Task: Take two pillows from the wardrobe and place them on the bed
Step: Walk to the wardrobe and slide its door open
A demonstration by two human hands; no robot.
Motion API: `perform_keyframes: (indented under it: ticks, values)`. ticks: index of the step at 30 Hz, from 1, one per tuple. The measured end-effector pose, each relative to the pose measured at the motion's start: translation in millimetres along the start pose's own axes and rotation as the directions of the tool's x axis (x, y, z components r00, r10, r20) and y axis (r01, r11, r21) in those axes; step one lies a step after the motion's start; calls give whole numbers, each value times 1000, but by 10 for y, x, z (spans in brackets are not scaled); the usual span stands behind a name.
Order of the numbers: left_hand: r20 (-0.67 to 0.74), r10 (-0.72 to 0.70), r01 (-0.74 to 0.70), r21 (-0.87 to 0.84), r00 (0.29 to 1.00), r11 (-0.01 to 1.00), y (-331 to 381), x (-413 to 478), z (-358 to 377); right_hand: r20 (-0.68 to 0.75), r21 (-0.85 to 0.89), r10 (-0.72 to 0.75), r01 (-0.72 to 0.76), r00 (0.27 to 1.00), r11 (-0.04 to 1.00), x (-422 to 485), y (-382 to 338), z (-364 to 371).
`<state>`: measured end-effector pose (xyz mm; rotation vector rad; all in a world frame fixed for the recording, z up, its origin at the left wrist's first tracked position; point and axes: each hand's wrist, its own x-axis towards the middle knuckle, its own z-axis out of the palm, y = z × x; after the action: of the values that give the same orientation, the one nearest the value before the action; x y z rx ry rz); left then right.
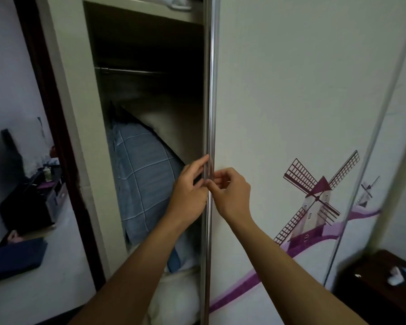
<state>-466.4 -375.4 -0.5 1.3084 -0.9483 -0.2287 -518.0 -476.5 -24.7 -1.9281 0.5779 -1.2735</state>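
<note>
the left grip (pixel 190 191) curled its fingers round the metal door edge (pixel 208 113) from the open side of the wardrobe (pixel 80 113), and the right grip (pixel 230 193) pinched the same edge from the front, near a windmill decal (pixel 319 198). the blue checked pillow (pixel 145 179) stood on end inside the opening, just behind the left grip, with a beige pillow (pixel 167 123) leaning over it and a white pillow (pixel 174 296) beneath.

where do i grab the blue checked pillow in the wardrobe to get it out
Take the blue checked pillow by its tall seamed left edge, reaching in from the front left. It stands on end; the beige pillow leans on its top, and the sliding door hides its right side.
</note>
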Motion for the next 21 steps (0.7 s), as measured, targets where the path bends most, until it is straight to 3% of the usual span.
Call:
perform_keyframes:
  ticks: [21]
  values:
    - [32,-14,13,33,999,999,-310,627,1314,-15,-210,-38,34,999,977,814,881,-884]
